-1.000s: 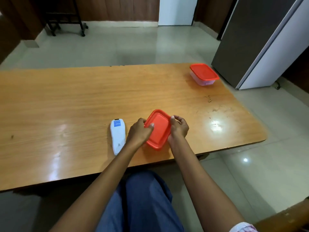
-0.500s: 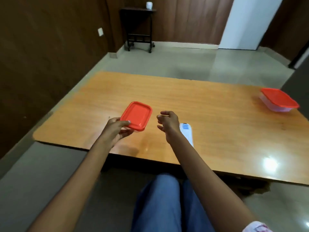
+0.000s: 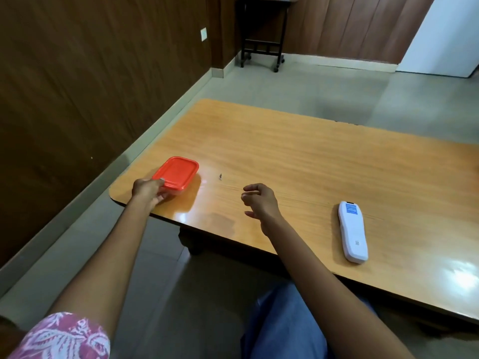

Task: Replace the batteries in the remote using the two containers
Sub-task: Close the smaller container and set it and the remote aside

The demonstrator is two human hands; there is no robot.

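Head view: left hand [image 3: 148, 190] is gripping the red-lidded container [image 3: 176, 175], now moved to frame's left-centre table [image 3: 298, 161] corner; right hand [image 3: 259, 202] is hanging loose, clearing space beside the remote [image 3: 353, 231]

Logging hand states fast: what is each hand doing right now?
Left hand: closed on the near corner of the red-lidded container, which sits on the table.
Right hand: open, fingers loosely curled, holding nothing.
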